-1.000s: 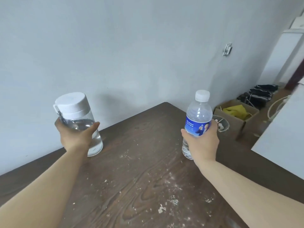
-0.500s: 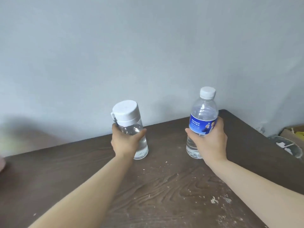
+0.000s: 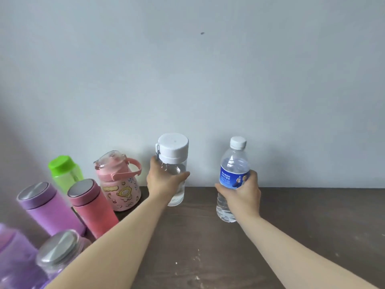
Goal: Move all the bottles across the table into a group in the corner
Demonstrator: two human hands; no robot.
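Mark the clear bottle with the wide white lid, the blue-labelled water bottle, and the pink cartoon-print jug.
Clear bottle with wide white lid (image 3: 173,147): head view, on the lid's top.
Blue-labelled plastic water bottle (image 3: 230,177): head view, on the label.
Pink cartoon-print jug with handle (image 3: 123,191): head view, on the printed body.

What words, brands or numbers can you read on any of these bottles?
Blue label on the water bottle in the right hand: white lines of print and a small figure, too small and blurred to read.
Pink cartoon bottle: drawings and some small blue marks, not legible.
White-capped clear bottle in the left hand: no text visible.
The other bottles show no text.
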